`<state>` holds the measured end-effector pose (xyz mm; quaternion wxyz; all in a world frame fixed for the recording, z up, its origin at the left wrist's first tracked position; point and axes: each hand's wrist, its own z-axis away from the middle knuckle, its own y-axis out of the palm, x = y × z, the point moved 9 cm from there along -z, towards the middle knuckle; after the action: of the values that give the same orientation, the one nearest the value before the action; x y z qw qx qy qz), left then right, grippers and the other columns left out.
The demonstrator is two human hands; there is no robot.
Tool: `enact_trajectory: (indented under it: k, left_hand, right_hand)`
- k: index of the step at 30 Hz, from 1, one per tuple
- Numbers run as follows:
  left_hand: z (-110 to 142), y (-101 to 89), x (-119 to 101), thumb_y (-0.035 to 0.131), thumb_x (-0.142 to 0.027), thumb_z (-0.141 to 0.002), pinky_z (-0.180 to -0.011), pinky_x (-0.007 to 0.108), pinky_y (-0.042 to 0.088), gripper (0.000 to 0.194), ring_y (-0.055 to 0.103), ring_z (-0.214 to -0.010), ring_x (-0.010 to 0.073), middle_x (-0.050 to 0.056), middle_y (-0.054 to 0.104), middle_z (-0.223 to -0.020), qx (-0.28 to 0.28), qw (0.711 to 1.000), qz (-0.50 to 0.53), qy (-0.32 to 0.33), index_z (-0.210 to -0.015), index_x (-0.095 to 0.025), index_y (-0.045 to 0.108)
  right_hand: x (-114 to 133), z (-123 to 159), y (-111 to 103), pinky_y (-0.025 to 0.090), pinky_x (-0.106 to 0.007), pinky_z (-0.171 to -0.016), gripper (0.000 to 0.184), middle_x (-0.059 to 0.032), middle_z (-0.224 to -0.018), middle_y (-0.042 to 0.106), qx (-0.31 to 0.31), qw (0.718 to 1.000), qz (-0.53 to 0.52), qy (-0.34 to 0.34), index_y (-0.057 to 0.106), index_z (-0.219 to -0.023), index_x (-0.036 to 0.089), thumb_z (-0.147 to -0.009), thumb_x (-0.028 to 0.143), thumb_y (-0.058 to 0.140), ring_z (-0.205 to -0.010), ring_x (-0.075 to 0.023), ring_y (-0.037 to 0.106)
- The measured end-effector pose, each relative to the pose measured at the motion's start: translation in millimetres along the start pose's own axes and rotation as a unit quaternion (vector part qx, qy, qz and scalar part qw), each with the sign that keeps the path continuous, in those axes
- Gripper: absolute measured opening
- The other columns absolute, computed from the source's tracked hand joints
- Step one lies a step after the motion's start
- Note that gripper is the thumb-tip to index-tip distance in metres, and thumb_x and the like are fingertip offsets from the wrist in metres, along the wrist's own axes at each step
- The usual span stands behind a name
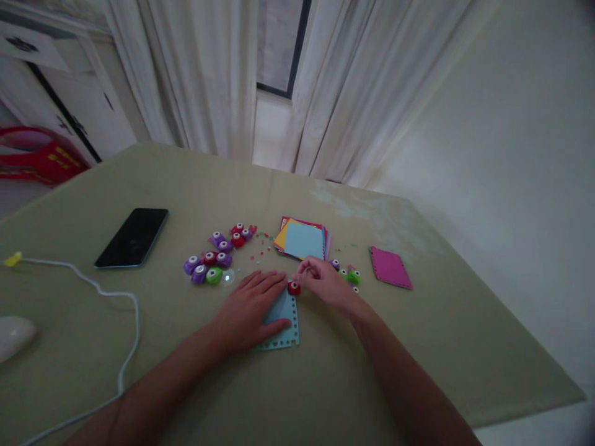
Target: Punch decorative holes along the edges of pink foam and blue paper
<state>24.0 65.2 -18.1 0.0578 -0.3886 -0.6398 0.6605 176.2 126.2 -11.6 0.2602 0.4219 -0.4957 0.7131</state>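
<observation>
A light blue card (282,310) lies on the table with small shapes punched along its right and lower edges. Flat across its left part rests my left hand (253,310), fingers stretched out and thumb spread over the card. A small red craft punch (294,288) with a round white button sits at the card's upper right corner. Just beyond it, my right hand (318,279) is closed in a pinch, fingertips close to the punch; whatever they hold is too small to make out. Several purple, red and green punches (210,258) stand left of the hands.
Stacked coloured cards (304,238) lie behind my hands, with paper bits (263,244) scattered nearby. More punches (354,276) and a magenta card (390,267) are at right. A tablet (134,238), a white cable (134,322) and a white mouse (16,337) occupy the left.
</observation>
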Motion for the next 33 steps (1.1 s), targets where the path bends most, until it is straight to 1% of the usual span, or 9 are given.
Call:
enact_trajectory:
  k: [4, 7, 10, 16, 21, 23, 26, 30, 33]
  left_hand:
    - [1.6, -0.3, 1.0, 0.072, -0.053, -0.096, -0.13, 0.056, 0.033, 0.076, 0.049, -0.153, 0.0345, 0.014, 0.051, -0.167, -0.005, 1.0, 0.001, 0.002, -0.16, -0.018, 0.051]
    - [2.3, -1.4, 0.1, 0.072, -0.055, -0.097, -0.131, 0.055, 0.032, 0.077, 0.049, -0.153, 0.034, 0.015, 0.049, -0.168, -0.006, 1.0, 0.002, 0.009, -0.16, -0.016, 0.051]
    - [2.9, -3.1, -0.8, 0.072, -0.055, -0.097, -0.131, 0.055, 0.032, 0.076, 0.05, -0.153, 0.0336, 0.015, 0.05, -0.168, -0.014, 1.0, 0.004, 0.016, -0.16, -0.017, 0.05]
    - [4.3, -3.4, -0.5, 0.071, -0.053, -0.099, -0.13, 0.056, 0.033, 0.074, 0.051, -0.151, 0.0348, 0.015, 0.051, -0.167, -0.023, 0.999, 0.007, 0.021, -0.16, -0.017, 0.05]
    - [3.7, -2.5, -0.1, 0.067, -0.054, -0.101, -0.13, 0.056, 0.033, 0.073, 0.05, -0.153, 0.034, 0.015, 0.05, -0.168, -0.018, 1.0, 0.0, 0.02, -0.161, -0.017, 0.05]
    - [3.1, -1.3, 0.0, 0.067, -0.056, -0.101, -0.13, 0.055, 0.033, 0.073, 0.05, -0.153, 0.0337, 0.015, 0.05, -0.167, -0.011, 1.0, -0.004, 0.019, -0.161, -0.017, 0.051]
    - [2.8, -0.6, 0.1, 0.066, -0.056, -0.1, -0.131, 0.054, 0.031, 0.072, 0.05, -0.153, 0.0333, 0.014, 0.051, -0.167, -0.008, 1.0, -0.007, 0.017, -0.16, -0.018, 0.051]
    - [3.7, -1.3, -0.7, 0.066, -0.056, -0.101, -0.131, 0.054, 0.032, 0.072, 0.05, -0.153, 0.0329, 0.014, 0.051, -0.168, -0.01, 1.0, -0.015, 0.02, -0.16, -0.018, 0.051]
    - [4.4, -1.1, -1.7, 0.066, -0.055, -0.102, -0.13, 0.056, 0.033, 0.071, 0.051, -0.152, 0.0336, 0.015, 0.051, -0.167, -0.009, 0.999, -0.022, 0.028, -0.16, -0.016, 0.051]
  right_hand:
    - [6.7, 18.1, -2.7, 0.029, -0.027, -0.056, 0.021, 0.0059, -0.06, 0.047, -0.089, 0.993, 0.058, -0.052, 0.077, -0.095, 0.021, -0.093, 0.042, 0.074, -0.057, -0.0146, 0.043]
    - [6.2, 29.4, -20.7, 0.03, -0.029, -0.057, 0.017, 0.0044, -0.059, 0.051, -0.166, 0.975, 0.138, -0.054, 0.079, -0.096, 0.02, -0.095, 0.032, 0.067, -0.054, -0.0151, 0.045]
    - [4.2, 36.3, -36.8, 0.032, -0.029, -0.057, 0.019, 0.0044, -0.057, 0.052, -0.222, 0.959, 0.169, -0.051, 0.078, -0.1, 0.019, -0.096, 0.031, 0.064, -0.051, -0.0154, 0.046]
    - [13.1, 37.4, -42.0, 0.04, -0.03, -0.062, 0.021, -0.0017, -0.071, 0.068, -0.239, 0.947, 0.199, -0.078, 0.078, -0.1, 0.019, -0.098, 0.033, 0.063, -0.058, -0.0172, 0.056]
    - [9.3, 49.3, -80.5, 0.045, -0.031, -0.062, 0.024, -0.0055, -0.081, 0.075, -0.278, 0.942, 0.184, -0.041, 0.078, -0.101, 0.018, -0.098, 0.038, 0.065, -0.06, -0.018, 0.059]
    - [4.6, 56.6, -88.5, 0.047, -0.032, -0.062, 0.026, -0.0068, -0.086, 0.075, -0.278, 0.94, 0.196, -0.027, 0.078, -0.104, 0.017, -0.097, 0.04, 0.068, -0.061, -0.019, 0.061]
    - [3.2, 63.3, -81.2, 0.054, -0.036, -0.073, 0.026, -0.0106, -0.101, 0.075, -0.265, 0.932, 0.246, -0.038, 0.077, -0.107, 0.018, -0.095, 0.04, 0.073, -0.076, -0.0236, 0.068]
    - [3.2, 56.3, -54.7, 0.056, -0.045, -0.095, 0.018, -0.0126, -0.113, 0.073, -0.21, 0.928, 0.302, -0.051, 0.077, -0.11, 0.02, -0.093, 0.025, 0.074, -0.106, -0.0312, 0.071]
    - [3.2, 48.9, -43.7, 0.055, -0.047, -0.099, 0.022, -0.0129, -0.115, 0.074, -0.176, 0.933, 0.31, -0.056, 0.077, -0.112, 0.021, -0.091, 0.016, 0.072, -0.111, -0.0318, 0.07]
